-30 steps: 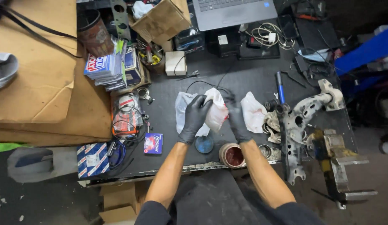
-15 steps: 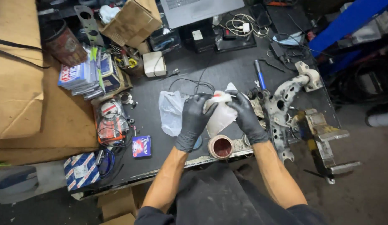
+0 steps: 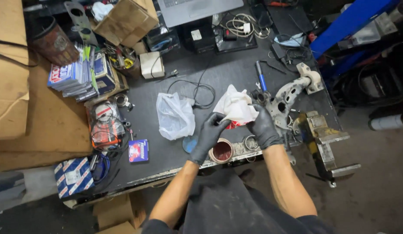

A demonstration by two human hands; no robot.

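Both my hands wear black gloves and hold a crumpled white plastic bag (image 3: 237, 105) with something red showing at its bottom, above the front edge of the dark workbench (image 3: 175, 156). My left hand (image 3: 209, 136) pinches the bag's lower left side. On the bag's right side is my right hand (image 3: 263, 126), gripping it. Just below the hands, a small open tin of reddish grease (image 3: 222, 151) sits on the bench edge, with a metal ring (image 3: 252, 142) beside it.
A second clear plastic bag (image 3: 174, 115) lies left of the hands. Cast metal suspension parts (image 3: 292, 93) and a bench vise (image 3: 322, 138) sit right. Small boxes (image 3: 138, 150), a packaged ring set (image 3: 105, 123), stacked cartons (image 3: 74, 76), cables and cardboard crowd the left and back.
The view has shifted left and down. My hands stay on the white bag, which now stands a little more opened up between them.
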